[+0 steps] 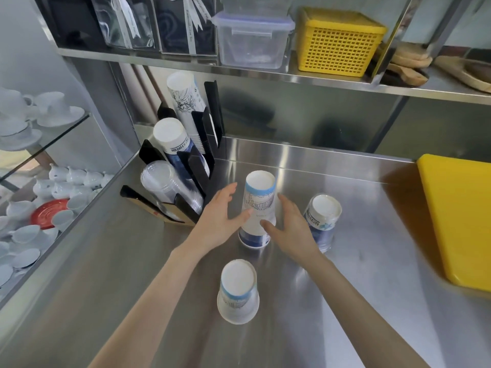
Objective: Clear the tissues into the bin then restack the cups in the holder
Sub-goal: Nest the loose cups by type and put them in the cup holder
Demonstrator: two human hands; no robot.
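Observation:
A tall stack of upside-down paper cups (259, 200) stands mid-counter. My left hand (216, 219) is at its left side and my right hand (289, 227) at its right, fingers straight, both thumbs touching the stack's front. A second upside-down stack (322, 221) stands just right of my right hand. A single inverted cup (237, 290) sits nearer me. The black cup holder (196, 166) at the back left carries two paper cup stacks (172, 142) and a clear plastic cup stack (164, 184). No tissues or bin are in view.
The steel counter (345, 274) has a yellow board (459, 221) at its right edge. The shelf above carries a clear lidded box (252, 41) and a yellow basket (337, 41). A glass cabinet with white teacups (32, 203) lies to the left.

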